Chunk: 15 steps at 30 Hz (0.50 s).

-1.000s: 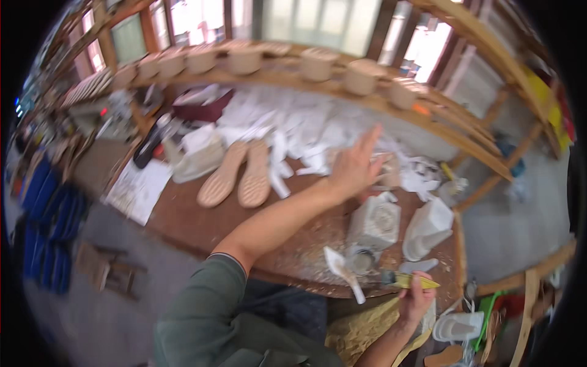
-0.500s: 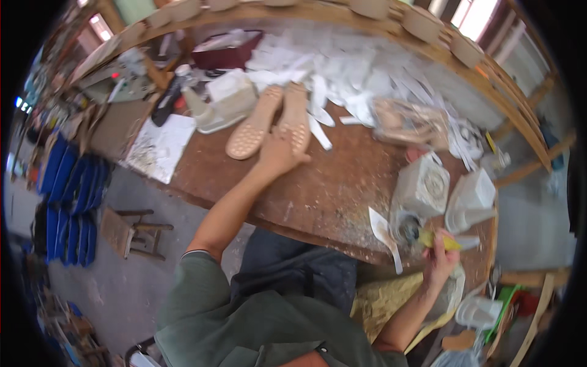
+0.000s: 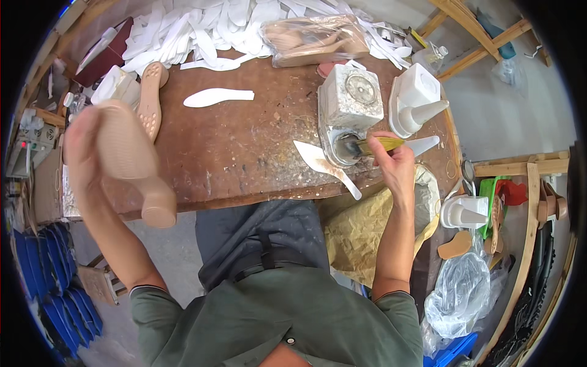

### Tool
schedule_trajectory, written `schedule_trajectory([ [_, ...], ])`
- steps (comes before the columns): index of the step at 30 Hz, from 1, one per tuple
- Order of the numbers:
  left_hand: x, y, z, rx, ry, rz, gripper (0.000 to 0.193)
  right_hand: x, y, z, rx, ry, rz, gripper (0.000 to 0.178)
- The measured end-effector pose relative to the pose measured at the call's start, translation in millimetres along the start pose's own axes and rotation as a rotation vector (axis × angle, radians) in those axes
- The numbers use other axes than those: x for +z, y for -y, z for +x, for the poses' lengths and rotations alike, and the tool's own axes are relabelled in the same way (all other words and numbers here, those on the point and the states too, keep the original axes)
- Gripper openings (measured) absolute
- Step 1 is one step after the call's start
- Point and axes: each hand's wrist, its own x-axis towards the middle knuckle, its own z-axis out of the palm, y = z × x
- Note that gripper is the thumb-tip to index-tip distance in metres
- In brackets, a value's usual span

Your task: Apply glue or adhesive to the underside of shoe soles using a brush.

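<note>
My left hand (image 3: 84,150) is closed around the side of a beige shoe sole (image 3: 125,144), lifted above the table's left end. The sole is smeared by motion, its heel end hanging toward me. Its mate, another beige sole (image 3: 150,107) with round dimples, lies behind it. With thumb and fingers, my right hand (image 3: 397,162) pinches a brush (image 3: 380,145) by its yellow-green handle. The dark bristles are in the opening of a stained white glue pot (image 3: 351,98). Beside that opening, a white insole piece (image 3: 324,164) with brown smears rests at the table edge.
A single white insole piece (image 3: 217,97) lies mid-table (image 3: 251,137), with a heap of white pieces (image 3: 189,33) behind. Bagged beige soles (image 3: 315,40) sit at the back. Another white pot (image 3: 417,101) stands right of the glue pot. A yellowish sack (image 3: 358,235) gapes below the edge.
My left hand has picked up one sole from the pair and brought it leftward and nearer. My right hand still holds the brush at the pot. The view has swung right.
</note>
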Motion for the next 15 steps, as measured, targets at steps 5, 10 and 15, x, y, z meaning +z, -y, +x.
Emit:
schedule_trajectory([
  [5,89.2,84.3,31.9,-0.047,0.417,0.261,0.028,12.7,3.8,7.1,-0.153,0.075,-0.303,0.018],
  [10,130.8,99.2,5.5,0.427,0.356,1.258,0.059,14.6,-2.0,13.2,-0.172,0.088,-0.346,0.019],
  [15,125.8,68.8,-16.5,0.159,0.549,1.394,0.084,8.2,19.0,9.2,-0.122,0.104,-0.354,0.019],
])
